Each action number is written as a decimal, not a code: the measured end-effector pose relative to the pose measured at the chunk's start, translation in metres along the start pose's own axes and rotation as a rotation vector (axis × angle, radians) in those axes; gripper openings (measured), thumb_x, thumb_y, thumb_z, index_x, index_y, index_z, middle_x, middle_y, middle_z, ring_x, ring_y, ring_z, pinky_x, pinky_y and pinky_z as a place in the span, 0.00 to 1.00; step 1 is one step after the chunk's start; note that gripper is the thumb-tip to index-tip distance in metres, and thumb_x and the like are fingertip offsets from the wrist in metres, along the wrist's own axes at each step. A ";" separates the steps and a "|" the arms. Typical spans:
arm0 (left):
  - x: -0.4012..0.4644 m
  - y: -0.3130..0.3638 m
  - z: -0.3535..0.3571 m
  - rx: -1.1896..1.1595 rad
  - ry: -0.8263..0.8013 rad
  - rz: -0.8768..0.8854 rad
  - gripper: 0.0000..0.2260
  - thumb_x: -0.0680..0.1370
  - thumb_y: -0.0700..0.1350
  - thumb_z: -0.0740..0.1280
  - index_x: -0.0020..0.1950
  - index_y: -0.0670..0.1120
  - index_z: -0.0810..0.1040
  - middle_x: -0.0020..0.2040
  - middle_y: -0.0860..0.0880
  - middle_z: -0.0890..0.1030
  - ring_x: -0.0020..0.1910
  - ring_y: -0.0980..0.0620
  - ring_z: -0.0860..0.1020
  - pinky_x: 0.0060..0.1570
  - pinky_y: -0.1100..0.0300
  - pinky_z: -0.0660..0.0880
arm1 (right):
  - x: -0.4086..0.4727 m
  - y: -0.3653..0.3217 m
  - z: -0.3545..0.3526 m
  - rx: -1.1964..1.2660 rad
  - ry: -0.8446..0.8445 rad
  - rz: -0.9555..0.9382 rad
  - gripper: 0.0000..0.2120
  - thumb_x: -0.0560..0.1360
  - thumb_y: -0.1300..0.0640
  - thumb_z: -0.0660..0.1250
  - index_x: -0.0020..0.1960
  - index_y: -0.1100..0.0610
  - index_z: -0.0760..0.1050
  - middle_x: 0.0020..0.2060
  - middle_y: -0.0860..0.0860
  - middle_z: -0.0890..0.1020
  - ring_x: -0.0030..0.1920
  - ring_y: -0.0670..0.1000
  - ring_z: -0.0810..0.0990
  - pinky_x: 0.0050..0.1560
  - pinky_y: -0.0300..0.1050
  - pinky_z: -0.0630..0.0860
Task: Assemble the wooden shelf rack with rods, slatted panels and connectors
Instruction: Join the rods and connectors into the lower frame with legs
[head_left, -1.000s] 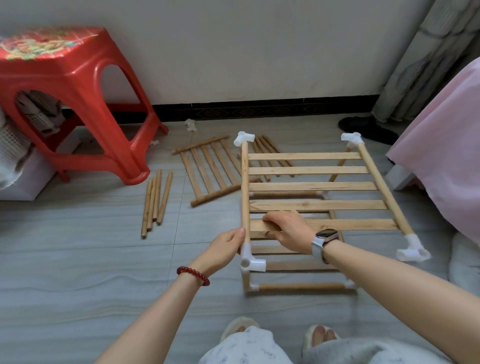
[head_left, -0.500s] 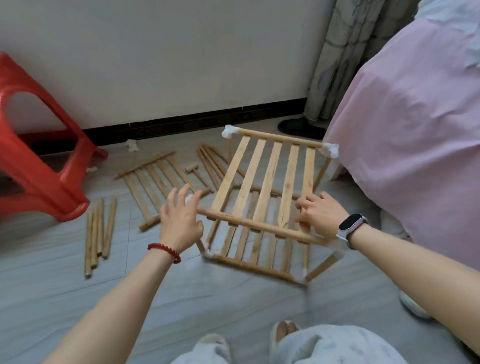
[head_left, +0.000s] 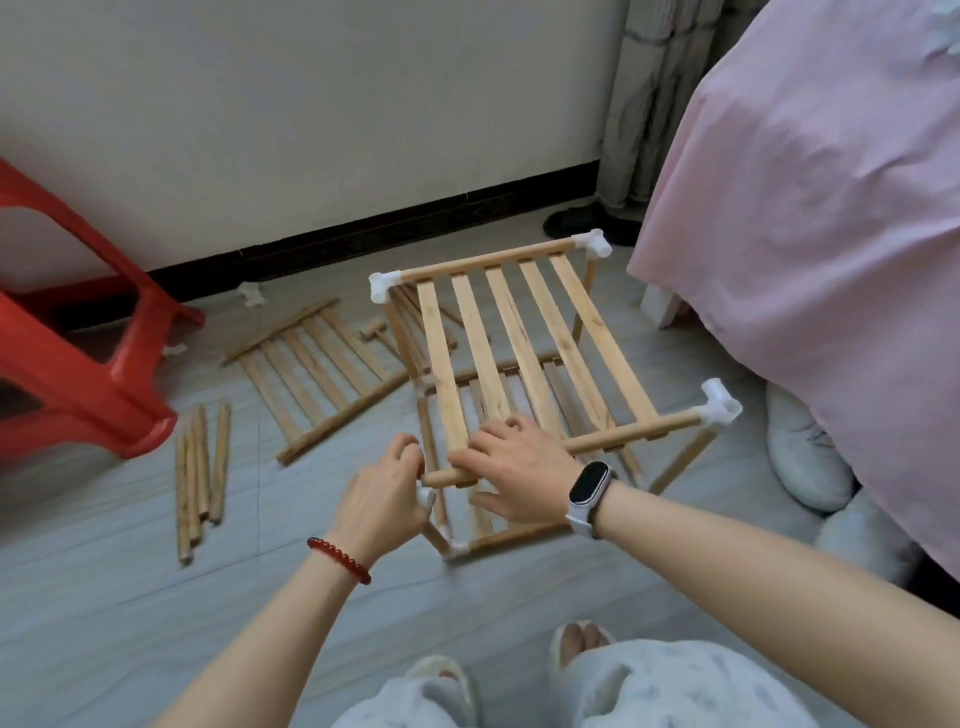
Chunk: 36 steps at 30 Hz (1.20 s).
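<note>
The half-built wooden rack (head_left: 519, 353) stands on the floor, its top slatted panel resting on upright rods. White connectors cap the far left (head_left: 383, 285), far right (head_left: 592, 244) and near right (head_left: 719, 408) corners. At the near left corner the panel's rod end (head_left: 434, 478) is bare and sits just above a white connector (head_left: 427, 498) on its post. My left hand (head_left: 382, 499) is closed around that connector. My right hand (head_left: 519, 467) grips the near rod of the top panel, thumb underneath.
A loose slatted panel (head_left: 311, 364) and several loose rods (head_left: 200, 478) lie on the floor to the left. Spare connectors (head_left: 252, 296) lie by the wall. A red plastic stool (head_left: 88, 374) stands far left. A pink bed cover (head_left: 805, 260) and white slippers (head_left: 805, 452) crowd the right.
The rack has been turned so its slats run away from me. My left hand went from open to closed on the near left connector. My right hand slid left along the near rod.
</note>
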<state>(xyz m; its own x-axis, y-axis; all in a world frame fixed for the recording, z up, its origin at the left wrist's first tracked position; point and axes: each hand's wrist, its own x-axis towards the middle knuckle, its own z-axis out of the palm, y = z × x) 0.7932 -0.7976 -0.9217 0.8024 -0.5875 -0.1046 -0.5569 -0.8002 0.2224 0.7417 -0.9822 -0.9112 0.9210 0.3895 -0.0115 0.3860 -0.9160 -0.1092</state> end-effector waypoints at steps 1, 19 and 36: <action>-0.003 0.003 0.001 0.018 0.009 -0.009 0.10 0.74 0.45 0.67 0.45 0.45 0.65 0.53 0.50 0.70 0.36 0.45 0.73 0.32 0.57 0.66 | 0.005 -0.007 0.003 -0.020 -0.005 -0.001 0.16 0.77 0.50 0.61 0.63 0.53 0.68 0.54 0.51 0.74 0.56 0.53 0.71 0.54 0.50 0.65; 0.007 0.010 0.003 0.000 0.065 -0.412 0.06 0.77 0.47 0.60 0.46 0.45 0.66 0.44 0.49 0.64 0.38 0.46 0.69 0.36 0.56 0.64 | -0.002 -0.010 0.010 0.151 0.019 0.092 0.13 0.79 0.51 0.60 0.63 0.45 0.71 0.42 0.45 0.67 0.36 0.46 0.64 0.41 0.43 0.56; 0.001 0.007 0.008 0.069 0.049 -0.024 0.06 0.78 0.44 0.64 0.44 0.45 0.67 0.45 0.49 0.64 0.38 0.51 0.65 0.36 0.60 0.64 | -0.001 -0.004 0.007 0.206 0.024 0.109 0.13 0.79 0.51 0.60 0.62 0.45 0.73 0.42 0.45 0.66 0.33 0.43 0.59 0.40 0.42 0.53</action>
<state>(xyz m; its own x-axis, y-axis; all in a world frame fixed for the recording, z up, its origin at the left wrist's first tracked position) 0.7879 -0.8048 -0.9280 0.8244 -0.5626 -0.0611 -0.5493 -0.8215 0.1529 0.7387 -0.9787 -0.9181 0.9584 0.2851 -0.0110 0.2679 -0.9125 -0.3092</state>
